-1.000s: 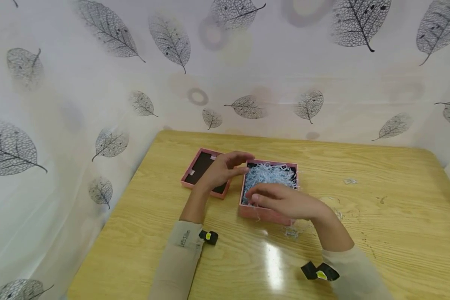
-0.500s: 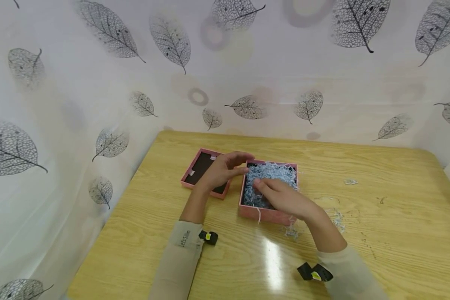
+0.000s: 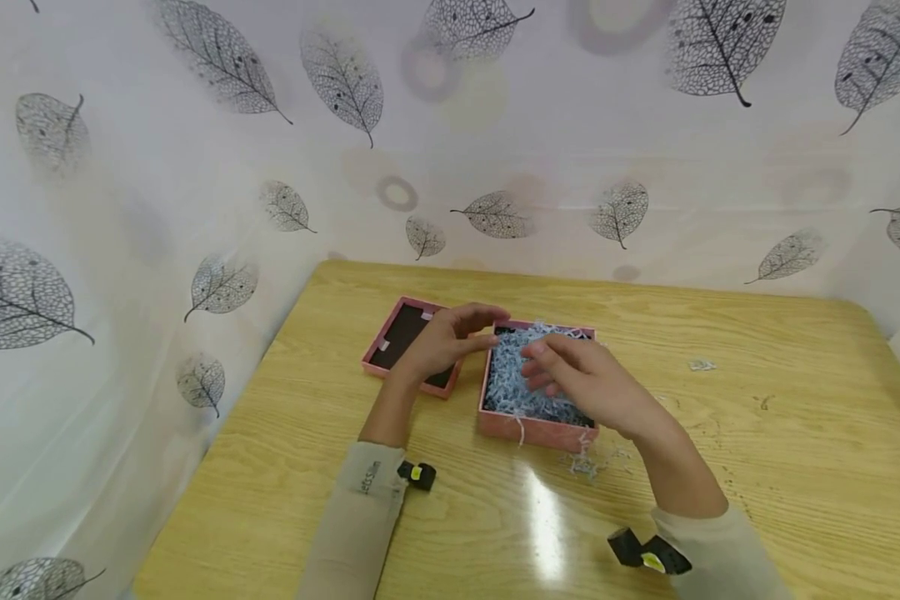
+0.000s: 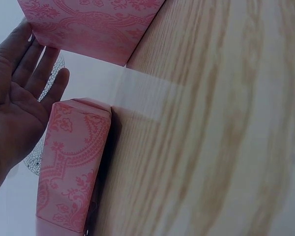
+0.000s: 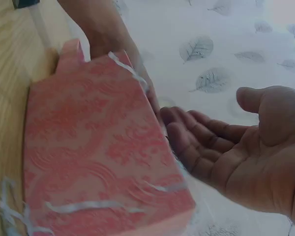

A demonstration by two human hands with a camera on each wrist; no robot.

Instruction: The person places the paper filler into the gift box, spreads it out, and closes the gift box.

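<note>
A pink patterned box (image 3: pixel 536 431) stands on the table, filled with light-blue shredded paper (image 3: pixel 508 379). My left hand (image 3: pixel 444 340) is at the box's left side, fingertips at its far left corner and thumb by the rim. In the left wrist view, the fingers of that hand (image 4: pixel 14 105) reach the box wall (image 4: pixel 96 24). Over the paper hovers my right hand (image 3: pixel 596 379), its fingers loosely bent and holding nothing. The right wrist view has this hand (image 5: pixel 255 152) palm-up in frame beside the box (image 5: pixel 98 142).
Left of the box lies its lid (image 3: pixel 401 333), dark inside face up, partly hidden by my left arm. Loose paper strands hang over the box front, and a small clump (image 3: pixel 583 465) lies on the table. Another scrap (image 3: pixel 701 365) is farther right. A leaf-patterned sheet backs the table.
My right hand dipped into the shredded paper, then rose and shifted right. The paper looks flatter than a second ago. My left hand has stayed put.
</note>
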